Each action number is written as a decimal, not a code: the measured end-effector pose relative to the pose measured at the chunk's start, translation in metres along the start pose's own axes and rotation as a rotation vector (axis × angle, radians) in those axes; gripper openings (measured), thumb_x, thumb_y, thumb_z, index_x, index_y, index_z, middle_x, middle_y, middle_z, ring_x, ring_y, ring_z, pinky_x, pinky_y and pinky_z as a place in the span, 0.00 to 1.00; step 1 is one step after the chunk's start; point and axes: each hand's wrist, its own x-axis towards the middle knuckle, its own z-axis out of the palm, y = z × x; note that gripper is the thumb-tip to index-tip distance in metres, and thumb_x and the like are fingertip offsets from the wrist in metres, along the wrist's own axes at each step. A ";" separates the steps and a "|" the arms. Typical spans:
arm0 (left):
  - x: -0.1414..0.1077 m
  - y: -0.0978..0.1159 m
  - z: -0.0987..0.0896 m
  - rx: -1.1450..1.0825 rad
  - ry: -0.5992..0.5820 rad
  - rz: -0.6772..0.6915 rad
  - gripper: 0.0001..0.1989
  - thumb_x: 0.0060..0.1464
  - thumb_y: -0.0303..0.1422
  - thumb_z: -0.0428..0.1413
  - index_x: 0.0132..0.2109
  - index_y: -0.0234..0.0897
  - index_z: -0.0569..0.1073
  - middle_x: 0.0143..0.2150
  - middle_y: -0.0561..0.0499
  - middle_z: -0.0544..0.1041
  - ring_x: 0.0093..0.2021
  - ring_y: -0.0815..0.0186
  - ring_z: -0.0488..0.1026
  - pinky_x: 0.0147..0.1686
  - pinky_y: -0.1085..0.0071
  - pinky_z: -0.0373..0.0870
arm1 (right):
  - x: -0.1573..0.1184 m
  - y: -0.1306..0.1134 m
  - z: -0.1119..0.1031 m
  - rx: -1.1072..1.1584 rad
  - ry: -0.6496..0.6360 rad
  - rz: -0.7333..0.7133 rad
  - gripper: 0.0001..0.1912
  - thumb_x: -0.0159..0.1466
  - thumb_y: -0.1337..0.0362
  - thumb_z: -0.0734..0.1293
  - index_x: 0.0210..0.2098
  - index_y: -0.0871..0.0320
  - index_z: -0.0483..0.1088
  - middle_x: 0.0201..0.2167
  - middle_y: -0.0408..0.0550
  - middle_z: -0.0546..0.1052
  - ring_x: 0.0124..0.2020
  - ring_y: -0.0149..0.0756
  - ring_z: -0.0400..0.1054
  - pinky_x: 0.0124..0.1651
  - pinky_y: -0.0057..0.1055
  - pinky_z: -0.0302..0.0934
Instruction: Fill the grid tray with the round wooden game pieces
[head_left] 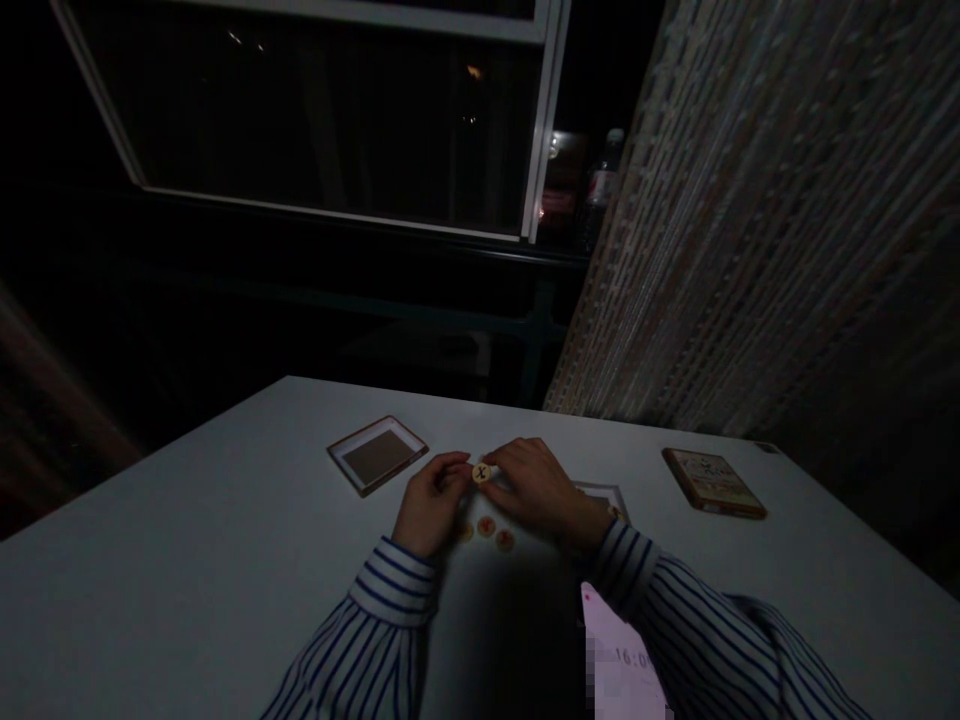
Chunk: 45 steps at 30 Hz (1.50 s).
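Observation:
A round wooden Chinese chess piece (481, 473) with a dark character faces me, held up between the fingertips of both hands. My left hand (430, 503) has its thumb and fingers bent together at the piece's left edge. From the other side, the thumb and fingers of my right hand (536, 487) close on it. Below the hands on the white table lie a chess piece with a red mark (486, 526), another red-marked piece (505, 540) and a third piece (465, 531), partly hidden by my left hand.
A shallow open box part (379, 457) lies at the left back. Another tray (606, 492) is partly covered by my right wrist. A closed box (715, 483) sits at the right. A lit phone (621, 660) lies under my right forearm. Behind hangs a string curtain (720, 220).

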 end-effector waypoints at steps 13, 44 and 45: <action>-0.008 0.008 0.028 -0.033 -0.058 -0.090 0.18 0.39 0.38 0.59 0.37 0.30 0.71 0.36 0.44 0.77 0.36 0.63 0.73 0.41 0.65 0.68 | -0.028 0.011 -0.010 0.045 0.069 0.070 0.13 0.61 0.58 0.61 0.41 0.59 0.67 0.39 0.49 0.73 0.42 0.36 0.63 0.46 0.34 0.50; -0.001 0.003 0.106 -0.044 -0.130 -0.035 0.12 0.40 0.35 0.59 0.34 0.32 0.76 0.35 0.45 0.78 0.40 0.61 0.73 0.45 0.63 0.67 | -0.079 0.059 -0.024 0.058 0.217 0.222 0.16 0.60 0.58 0.62 0.45 0.60 0.67 0.41 0.52 0.73 0.44 0.37 0.64 0.47 0.35 0.54; -0.001 0.003 0.108 -0.036 -0.135 -0.025 0.12 0.40 0.35 0.59 0.34 0.33 0.76 0.35 0.46 0.78 0.40 0.61 0.73 0.45 0.64 0.67 | -0.080 0.060 -0.024 0.058 0.218 0.224 0.16 0.60 0.59 0.62 0.45 0.60 0.67 0.42 0.52 0.73 0.44 0.37 0.64 0.47 0.35 0.54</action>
